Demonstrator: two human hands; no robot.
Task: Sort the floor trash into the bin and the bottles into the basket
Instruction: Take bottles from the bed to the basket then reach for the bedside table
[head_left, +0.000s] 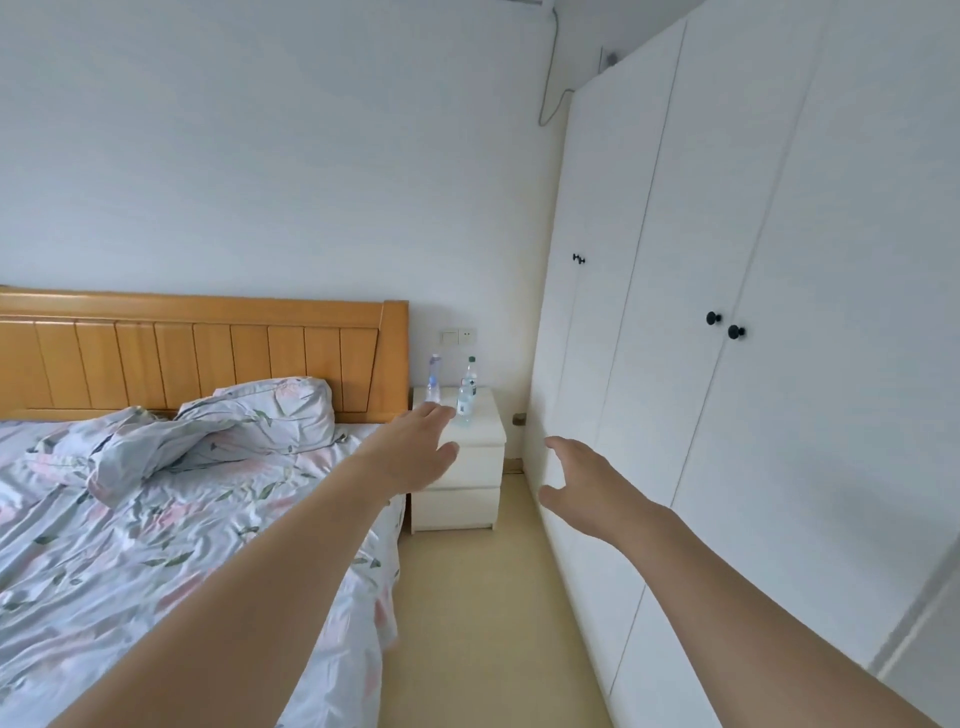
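**Both hands reach toward two bottles on the nightstand**

Two bare arms stretch from the bottom of the frame toward its centre. The left hand (415, 449) has straight, loosely spread fingers and holds nothing; its fingertips overlap the front edge of the small white two-drawer nightstand (483, 470) in the picture, though whether they touch it is hard to tell from this angle. The right hand (582, 480), lower and to the right of centre, is also empty, fingers extended and thumb spread apart, in front of the tall white wardrobe with round black knobs (727, 312) that fills the right side.

On the nightstand top, just above the left fingertips, stand two upright clear plastic bottles: one with a pale lilac cap and label (433, 378), and beside it, to the right, one with a dark green cap and green label (466, 391). Neither hand touches them.

The wooden-headboard bed with crumpled floral bedding (156, 467) occupies the lower left, touching the nightstand's left side. Beige floor (483, 597) runs between bed and wardrobe.
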